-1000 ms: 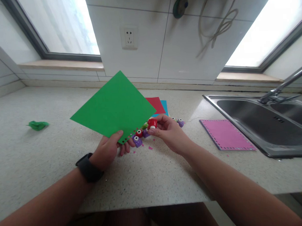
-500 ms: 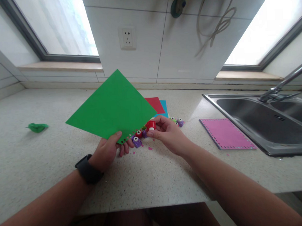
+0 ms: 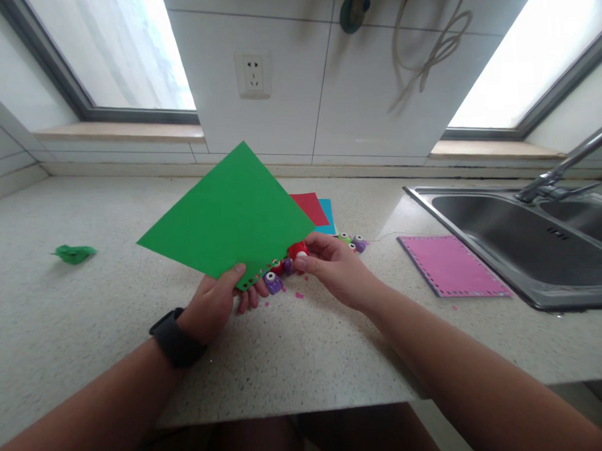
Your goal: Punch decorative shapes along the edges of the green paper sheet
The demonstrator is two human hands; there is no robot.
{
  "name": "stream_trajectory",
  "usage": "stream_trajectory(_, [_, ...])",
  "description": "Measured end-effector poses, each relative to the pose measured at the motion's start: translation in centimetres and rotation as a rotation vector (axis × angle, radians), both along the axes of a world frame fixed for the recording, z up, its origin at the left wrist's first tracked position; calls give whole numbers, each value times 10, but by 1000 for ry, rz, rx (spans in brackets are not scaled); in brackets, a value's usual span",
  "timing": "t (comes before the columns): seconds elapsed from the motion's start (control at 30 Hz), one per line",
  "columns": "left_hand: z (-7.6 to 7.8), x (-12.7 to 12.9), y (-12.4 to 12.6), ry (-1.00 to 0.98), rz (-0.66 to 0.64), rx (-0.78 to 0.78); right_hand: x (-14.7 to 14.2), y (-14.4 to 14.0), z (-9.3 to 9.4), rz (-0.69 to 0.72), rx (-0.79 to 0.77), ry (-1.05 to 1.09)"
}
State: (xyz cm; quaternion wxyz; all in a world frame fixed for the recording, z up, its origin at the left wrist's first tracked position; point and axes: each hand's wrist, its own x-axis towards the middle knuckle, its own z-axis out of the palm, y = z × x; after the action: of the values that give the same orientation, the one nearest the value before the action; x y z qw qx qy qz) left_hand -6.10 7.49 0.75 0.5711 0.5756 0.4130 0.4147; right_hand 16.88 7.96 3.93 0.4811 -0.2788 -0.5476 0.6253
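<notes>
My left hand (image 3: 229, 292) pinches the near corner of a green sheet of paper (image 3: 231, 218), thumb on top and fingers beneath. Small cut-out shapes run along the sheet's lower right edge. Between the thumb and fingers of my right hand (image 3: 335, 260) is a red craft punch (image 3: 298, 252), placed at that same edge near the right corner. How far the paper sits inside the punch is hidden. Under and beside the sheet lie more small punches, among them a purple punch (image 3: 272, 282). Pink paper bits (image 3: 299, 295) are scattered on the counter in front of them.
Behind the green sheet lie a red sheet (image 3: 311, 208) and a blue sheet (image 3: 328, 214). A pink sheet with punched edges (image 3: 450, 265) rests beside the steel sink (image 3: 414, 200). Crumpled green material (image 3: 74, 254) lies far left. Several punches (image 3: 359, 243) sit beyond my right hand.
The green sheet has shifted slightly right, its right corner now closer over the red punch. The red punch has turned a little in my right hand.
</notes>
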Motion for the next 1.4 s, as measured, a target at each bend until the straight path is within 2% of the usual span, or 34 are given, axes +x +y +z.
stream_trajectory(0.17, [1, 1, 1, 10, -26, -24, 0, 2, -5, -14, -19, -77])
stream_trajectory(0.37, [1, 4, 1, 20, -71, -22, -4, 3, -9, 42, -63, -67])
stream_trajectory(0.6, [3, 4, 1, 26, -64, -25, -7, 0, -2, 45, -201, -8])
stream_trajectory(0.83, [1, 3, 1, 26, -94, -20, -9, -1, -3, 69, -191, -2])
stream_trajectory(1.4, [8, 6, -1, 49, -94, -21, -12, 1, -6, -3, -176, -65])
